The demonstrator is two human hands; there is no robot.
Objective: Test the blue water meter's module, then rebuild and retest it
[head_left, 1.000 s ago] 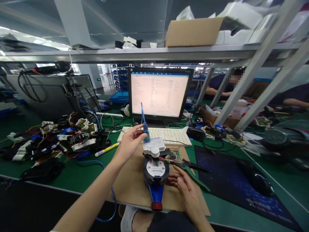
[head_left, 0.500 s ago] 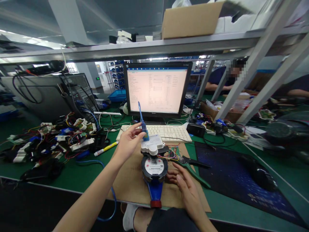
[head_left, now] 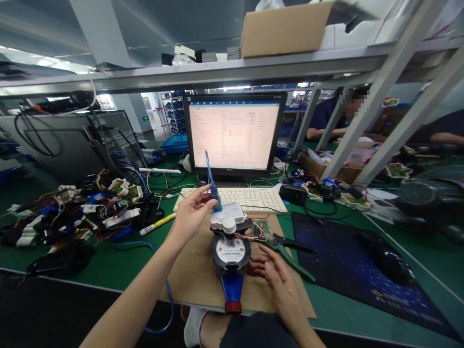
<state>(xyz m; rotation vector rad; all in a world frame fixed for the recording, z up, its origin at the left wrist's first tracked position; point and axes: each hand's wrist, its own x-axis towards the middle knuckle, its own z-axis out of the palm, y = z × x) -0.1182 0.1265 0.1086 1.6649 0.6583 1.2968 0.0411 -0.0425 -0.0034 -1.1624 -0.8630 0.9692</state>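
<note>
A blue water meter [head_left: 232,285] with a red end cap lies on a cardboard sheet [head_left: 192,270] in front of me. Its round dial [head_left: 230,250] faces up, and a white plastic housing [head_left: 228,216] sits just behind it. My left hand [head_left: 194,209] pinches a blue cable connector [head_left: 216,198] upright against the housing's left part; a blue cable runs up from it. Beside the meter's right side rests my right hand [head_left: 277,278], fingers spread and holding nothing. Whether its fingertips touch the meter is hard to see. Green-handled pliers [head_left: 293,263] and thin coloured wires lie behind that hand.
Behind the meter stand a white keyboard [head_left: 253,197] and a lit monitor [head_left: 234,135]. A heap of wired parts [head_left: 90,208] and a yellow marker [head_left: 157,224] lie left. To the right are a mouse pad [head_left: 326,275] and black mouse [head_left: 386,258]. Another person [head_left: 329,118] sits beyond the shelf posts.
The whole view has shifted very slightly. Both hands, the connector and the meter keep the same positions relative to one another.
</note>
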